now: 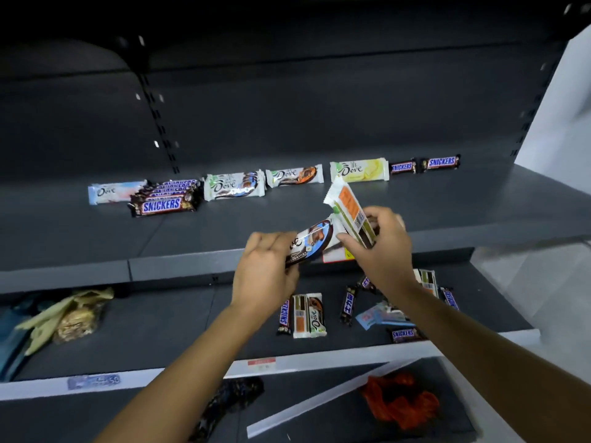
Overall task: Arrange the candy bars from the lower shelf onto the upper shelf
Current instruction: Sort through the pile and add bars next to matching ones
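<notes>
Head view: two candy bars held in front of the upper shelf

The left hand (265,266) curls around a blue-and-brown Dove bar (315,239), whose long axis slants from lower left up to the right. The right hand (383,247) pinches a second bar (350,209) with its white-and-orange back showing. This one stands nearly upright, its crimped end pointing up and slightly left. The two bars overlap between the hands, in the air just in front of the upper shelf (96,238).

Along the back of that shelf runs a row of bars lying with their long axes left to right. A stack of Snickers bars (164,199) sits near the left end, several Dove bars lie to either side of it, and a pair of Snickers bars (441,163) closes the right end.

On the lower shelf (160,321), loose candy bars (308,314) remain. Three lie side by side pointing front to back below the left hand, and others lie at mixed angles under the right forearm. A snack bag (75,318) lies towards the left.
</notes>
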`<state>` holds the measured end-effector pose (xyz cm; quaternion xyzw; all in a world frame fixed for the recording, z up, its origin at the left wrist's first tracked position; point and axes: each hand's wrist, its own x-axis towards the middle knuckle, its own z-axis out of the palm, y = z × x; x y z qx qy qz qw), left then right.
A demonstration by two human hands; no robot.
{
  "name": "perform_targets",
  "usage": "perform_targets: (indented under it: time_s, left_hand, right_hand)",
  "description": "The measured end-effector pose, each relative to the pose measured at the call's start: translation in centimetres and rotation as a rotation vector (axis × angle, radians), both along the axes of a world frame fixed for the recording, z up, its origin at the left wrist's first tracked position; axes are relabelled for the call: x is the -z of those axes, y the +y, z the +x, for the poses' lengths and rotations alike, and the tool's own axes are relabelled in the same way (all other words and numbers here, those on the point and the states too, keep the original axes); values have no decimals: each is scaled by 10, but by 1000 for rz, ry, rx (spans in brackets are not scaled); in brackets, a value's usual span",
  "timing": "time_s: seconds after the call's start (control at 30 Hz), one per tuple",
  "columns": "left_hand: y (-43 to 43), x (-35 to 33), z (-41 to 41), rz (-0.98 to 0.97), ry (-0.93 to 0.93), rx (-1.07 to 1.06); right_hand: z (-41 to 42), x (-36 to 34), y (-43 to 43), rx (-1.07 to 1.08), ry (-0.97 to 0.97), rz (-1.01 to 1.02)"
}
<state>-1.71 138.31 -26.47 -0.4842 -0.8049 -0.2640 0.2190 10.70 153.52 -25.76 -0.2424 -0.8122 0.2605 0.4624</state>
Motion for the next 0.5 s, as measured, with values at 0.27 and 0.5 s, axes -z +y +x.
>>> perform_targets:
  time_s: [0.27, 0.5]
  left_hand:
    - [16, -43, -59, -33, 56, -85]
    - [15, -49, -92, -92, 39, -129]
  right_hand:
    - [-62, -37, 39, -94, 17, -76]
    - [-100, -39, 57, -122, -56, -83]
